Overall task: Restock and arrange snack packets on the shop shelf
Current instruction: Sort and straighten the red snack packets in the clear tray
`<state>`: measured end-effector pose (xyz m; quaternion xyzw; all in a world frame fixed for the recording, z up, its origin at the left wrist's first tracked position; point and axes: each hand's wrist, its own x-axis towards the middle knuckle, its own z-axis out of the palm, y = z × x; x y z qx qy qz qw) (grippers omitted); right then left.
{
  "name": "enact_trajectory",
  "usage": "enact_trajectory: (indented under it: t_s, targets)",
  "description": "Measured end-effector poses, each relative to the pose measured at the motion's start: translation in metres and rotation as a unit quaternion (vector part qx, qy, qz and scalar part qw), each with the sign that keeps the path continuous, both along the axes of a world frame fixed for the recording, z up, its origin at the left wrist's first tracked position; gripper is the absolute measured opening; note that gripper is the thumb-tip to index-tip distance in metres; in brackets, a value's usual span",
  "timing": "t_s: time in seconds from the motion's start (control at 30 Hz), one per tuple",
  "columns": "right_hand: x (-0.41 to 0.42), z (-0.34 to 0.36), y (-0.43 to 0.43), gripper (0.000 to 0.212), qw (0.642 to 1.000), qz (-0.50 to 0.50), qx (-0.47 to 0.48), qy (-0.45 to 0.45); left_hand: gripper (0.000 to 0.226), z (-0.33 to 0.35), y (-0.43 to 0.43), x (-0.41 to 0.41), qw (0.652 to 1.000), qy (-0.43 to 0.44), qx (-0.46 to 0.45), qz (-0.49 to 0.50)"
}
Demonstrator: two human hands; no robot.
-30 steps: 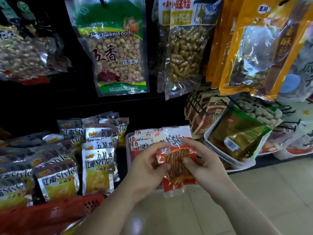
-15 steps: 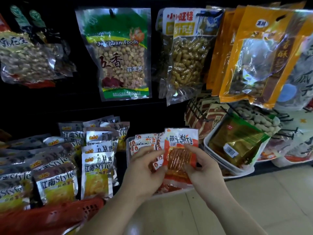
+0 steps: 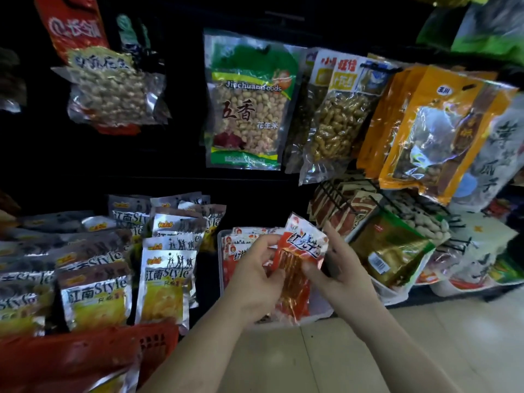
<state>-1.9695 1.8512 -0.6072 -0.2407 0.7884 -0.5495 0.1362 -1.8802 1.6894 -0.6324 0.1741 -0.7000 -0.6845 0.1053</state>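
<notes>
Both hands are grasping one red snack packet (image 3: 297,268), holding it tilted in front of the clear tray (image 3: 320,310). The left hand (image 3: 255,279) is gripping the packet's left edge with curled fingers. The right hand (image 3: 340,276) is pinching its right edge. More red packets (image 3: 241,245) are standing in the tray, directly behind the left hand. Silver packets (image 3: 167,282) are standing in rows to the left of the hands, and a red basket (image 3: 85,355) is lying below them. A green peanut bag (image 3: 249,109) is hanging above the hands. A gold packet (image 3: 391,251) is leaning in a white tub (image 3: 397,296) just right of the right hand.
</notes>
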Motion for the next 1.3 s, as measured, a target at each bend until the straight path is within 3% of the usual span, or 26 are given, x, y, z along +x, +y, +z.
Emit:
enact_trajectory:
  t_s: [0.13, 0.27, 0.33, 0.47, 0.57, 0.67, 0.77, 0.87, 0.93, 1.03, 1.07, 1.13, 1.23, 1.3]
  targets:
    - [0.002, 0.017, -0.014, 0.080, 0.997, 0.034, 0.055, 0.038, 0.045, 0.005, -0.004, 0.011, 0.999, 0.022, 0.018, -0.021]
    - [-0.011, 0.020, -0.031, 0.017, 0.970, 0.045, 0.176, 0.160, 0.036, -0.007, -0.016, 0.014, 0.999, -0.011, 0.001, 0.035]
    - [-0.024, 0.009, -0.040, 0.007, 0.957, 0.046, 0.215, 0.189, 0.037, -0.016, -0.024, 0.012, 0.997, -0.026, -0.014, 0.070]
    - [-0.048, -0.031, -0.078, 0.008, 0.944, 0.062, 0.254, 0.200, 0.055, -0.047, -0.052, 0.012, 0.987, -0.101, -0.012, 0.124]
    - [-0.066, -0.073, -0.110, 0.017, 0.933, 0.093, 0.294, 0.186, 0.040, -0.066, -0.073, 0.009, 0.980, -0.137, -0.024, 0.142]
    - [-0.078, -0.112, -0.128, 0.013, 0.920, 0.104, 0.345, 0.155, 0.042, -0.087, -0.090, -0.002, 0.977, -0.155, 0.004, 0.147]
    - [-0.082, -0.150, -0.137, 0.022, 0.907, 0.123, 0.377, 0.141, 0.040, -0.111, -0.094, -0.017, 0.979, -0.178, -0.028, 0.094]
    - [-0.084, -0.172, -0.134, 0.018, 0.878, 0.223, 0.420, 0.055, 0.056, -0.136, -0.095, -0.031, 0.976, -0.195, -0.065, 0.066]
    - [-0.088, -0.171, -0.130, 0.023, 0.836, 0.318, 0.444, -0.045, 0.061, -0.149, -0.094, -0.035, 0.972, -0.203, -0.094, 0.071]
    - [-0.096, -0.168, -0.125, 0.055, 0.797, 0.372, 0.458, -0.126, 0.055, -0.162, -0.089, -0.032, 0.965, -0.214, -0.143, 0.053]
    - [-0.097, -0.169, -0.123, 0.061, 0.801, 0.372, 0.448, -0.140, 0.052, -0.164, -0.087, -0.030, 0.963, -0.211, -0.157, 0.051]
    - [-0.098, -0.173, -0.119, 0.047, 0.831, 0.347, 0.407, -0.151, 0.047, -0.168, -0.085, -0.028, 0.964, -0.194, -0.174, 0.060]
    - [-0.098, -0.193, -0.110, 0.022, 0.902, 0.246, 0.353, -0.045, 0.044, -0.170, -0.080, -0.026, 0.961, -0.185, -0.196, 0.066]
    - [-0.091, -0.204, -0.106, 0.019, 0.925, 0.217, 0.299, -0.086, 0.041, -0.170, -0.076, -0.024, 0.961, -0.178, -0.197, 0.083]
